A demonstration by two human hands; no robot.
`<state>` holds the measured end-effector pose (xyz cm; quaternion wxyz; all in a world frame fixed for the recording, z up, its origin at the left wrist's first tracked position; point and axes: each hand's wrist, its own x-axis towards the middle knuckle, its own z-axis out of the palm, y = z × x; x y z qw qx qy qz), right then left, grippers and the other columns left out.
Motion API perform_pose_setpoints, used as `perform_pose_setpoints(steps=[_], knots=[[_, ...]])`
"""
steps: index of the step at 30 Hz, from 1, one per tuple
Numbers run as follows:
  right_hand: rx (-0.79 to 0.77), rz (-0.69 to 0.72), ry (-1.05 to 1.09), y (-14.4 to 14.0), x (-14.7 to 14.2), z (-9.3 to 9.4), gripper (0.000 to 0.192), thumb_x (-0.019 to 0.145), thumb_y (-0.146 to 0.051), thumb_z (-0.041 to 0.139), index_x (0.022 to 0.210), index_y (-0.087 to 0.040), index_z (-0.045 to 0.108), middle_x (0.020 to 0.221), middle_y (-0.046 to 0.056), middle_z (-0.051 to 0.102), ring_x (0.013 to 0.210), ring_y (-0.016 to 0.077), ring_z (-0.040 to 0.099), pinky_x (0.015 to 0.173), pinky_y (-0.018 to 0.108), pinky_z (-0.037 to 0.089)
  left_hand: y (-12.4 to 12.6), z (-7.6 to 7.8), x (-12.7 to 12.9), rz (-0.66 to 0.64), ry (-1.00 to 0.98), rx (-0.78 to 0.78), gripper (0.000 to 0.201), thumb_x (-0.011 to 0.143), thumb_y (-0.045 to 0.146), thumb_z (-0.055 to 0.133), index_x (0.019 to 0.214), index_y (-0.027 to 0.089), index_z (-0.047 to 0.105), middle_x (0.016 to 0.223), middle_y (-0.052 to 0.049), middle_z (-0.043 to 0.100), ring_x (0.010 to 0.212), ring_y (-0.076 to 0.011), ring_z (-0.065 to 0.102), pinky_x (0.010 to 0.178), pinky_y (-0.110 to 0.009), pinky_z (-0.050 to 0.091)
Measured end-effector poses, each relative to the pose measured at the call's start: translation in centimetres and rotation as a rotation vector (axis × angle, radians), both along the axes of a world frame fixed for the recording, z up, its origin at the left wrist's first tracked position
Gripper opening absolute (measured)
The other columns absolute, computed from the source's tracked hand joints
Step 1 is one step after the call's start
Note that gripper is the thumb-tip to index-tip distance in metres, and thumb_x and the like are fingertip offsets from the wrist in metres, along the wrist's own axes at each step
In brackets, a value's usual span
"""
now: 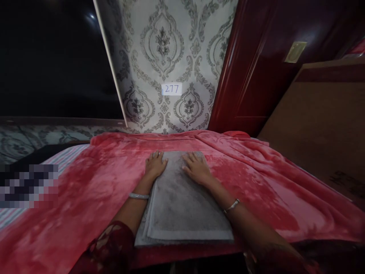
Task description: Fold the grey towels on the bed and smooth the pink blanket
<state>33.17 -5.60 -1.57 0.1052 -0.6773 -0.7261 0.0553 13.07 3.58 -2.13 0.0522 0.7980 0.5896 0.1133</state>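
Hands lie flat and open, holding nothing: the left hand (155, 164) and the right hand (196, 167) press the far end of a grey towel (182, 205). It looks folded already, with smoothing likely left. The towel sits on a pink blanket (256, 179) by a patterned wall (171, 57) and a dark red door (251, 76).

Red blanket (85, 198) over bed, "277" label (171, 89) on damask wallpaper (162, 45), dark red door (256, 76), brown cabinet (322, 125) right.
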Motion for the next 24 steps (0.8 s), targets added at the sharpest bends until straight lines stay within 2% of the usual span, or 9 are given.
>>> perform_pose_setpoints(steps=[3,6,9,11,16,19,22,24], knots=[[0.014,0.185,-0.003,-1.8,-1.2,-1.0,0.066,0.1,-0.057,0.036,0.16,-0.032,0.023,0.169,0.004,0.011,0.155,0.029,0.006,0.121,0.058,0.009,0.0,-0.2,0.1,-0.004,-0.011,0.005,0.065,0.097,0.049,0.03,0.154,0.018,0.036,0.164,-0.012,0.027,0.15,-0.0364,0.024,0.117,-0.059,0.028],[-0.013,0.203,-0.016,-2.5,-1.4,-1.5,0.065,0.101,-0.056,0.035,0.16,-0.033,0.021,0.168,0.003,0.011,0.155,0.0283,0.005,0.121,0.059,0.008,0.4,-0.4,-0.1,-0.019,-0.011,-0.036,0.067,0.097,0.052,0.03,0.156,0.02,0.033,0.165,-0.012,0.025,0.151,-0.0364,0.024,0.118,-0.059,0.026],[-0.06,0.191,-0.023,-2.8,-1.6,-1.0,0.064,0.102,-0.054,0.036,0.16,-0.032,0.022,0.168,0.005,0.009,0.155,0.0299,0.005,0.121,0.059,0.007,1.1,-0.6,-0.7,-0.055,-0.007,-0.092,0.069,0.097,0.055,0.032,0.157,0.022,0.029,0.166,-0.011,0.023,0.152,-0.0339,0.021,0.12,-0.056,0.023],[-0.102,0.242,-0.005,-3.6,-2.4,-0.5,0.064,0.101,-0.056,0.037,0.159,-0.032,0.025,0.168,0.005,0.009,0.155,0.0315,0.003,0.121,0.06,0.006,1.4,-0.7,-1.2,-0.091,-0.007,-0.114,0.07,0.097,0.057,0.034,0.158,0.024,0.027,0.167,-0.01,0.02,0.153,-0.0311,0.018,0.122,-0.053,0.02],[-0.195,0.645,0.116,-9.4,-5.6,0.3,0.07,0.097,-0.062,0.045,0.158,-0.036,0.024,0.168,0.0,0.008,0.155,0.0277,0.0,0.123,0.056,-0.002,1.4,-0.8,-1.8,-0.133,-0.02,-0.128,0.069,0.097,0.058,0.033,0.158,0.026,0.026,0.168,-0.008,0.018,0.154,-0.0302,0.016,0.123,-0.052,0.016],[-0.265,0.777,0.211,-13.2,-6.1,1.3,0.068,0.098,-0.057,0.048,0.159,-0.038,0.022,0.168,-0.003,0.012,0.155,0.0236,0.0,0.124,0.052,-0.003,1.2,-0.6,-1.7,-0.135,-0.032,-0.132,0.07,0.097,0.058,0.034,0.158,0.025,0.026,0.167,-0.01,0.018,0.153,-0.033,0.017,0.122,-0.054,0.017],[-0.334,0.837,0.32,-14.7,-5.6,2.7,0.062,0.1,-0.054,0.046,0.157,-0.039,0.026,0.165,-0.005,0.025,0.155,0.019,0.011,0.126,0.046,0.004,1.0,-0.5,-1.6,-0.14,-0.054,-0.129,0.07,0.097,0.057,0.037,0.157,0.024,0.029,0.167,-0.011,0.021,0.153,-0.0337,0.018,0.122,-0.055,0.017],[-0.321,0.789,0.352,-14.2,-5.5,3.2,0.058,0.102,-0.052,0.043,0.156,-0.036,0.031,0.162,-0.003,0.032,0.153,0.0171,0.02,0.126,0.042,0.013,1.1,-0.5,-1.7,-0.144,-0.073,-0.131,0.068,0.097,0.055,0.038,0.157,0.024,0.03,0.166,-0.011,0.022,0.153,-0.0333,0.018,0.122,-0.055,0.017]])
